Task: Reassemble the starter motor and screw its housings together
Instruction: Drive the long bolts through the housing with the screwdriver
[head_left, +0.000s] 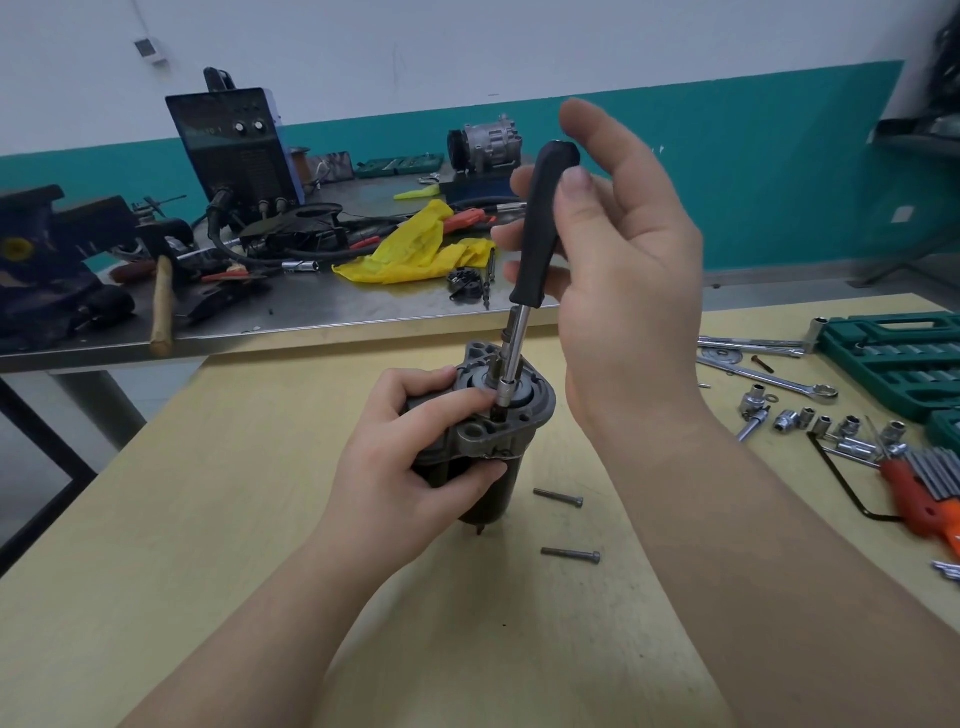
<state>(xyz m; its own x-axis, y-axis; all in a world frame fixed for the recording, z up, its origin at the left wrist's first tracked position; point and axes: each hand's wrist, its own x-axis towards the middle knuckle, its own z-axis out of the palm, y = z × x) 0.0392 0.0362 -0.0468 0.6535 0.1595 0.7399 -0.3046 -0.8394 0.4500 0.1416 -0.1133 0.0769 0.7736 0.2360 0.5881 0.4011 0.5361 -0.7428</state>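
Yellow surface (260, 519) carries your upright starter motor (483, 431), gripped by your left hand (415, 447); your right hand (613, 249) twirls the socket driver (540, 228) loosely; two bolts (558, 498) lie unfitted.

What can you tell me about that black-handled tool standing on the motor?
The black-handled socket driver has a matte, slightly curved grip and a shiny steel shaft ending in a socket. It leans a little, socket seated on the grey metal starter motor housing. The right hand holds its grip loosely; the left hand steadies the motor.
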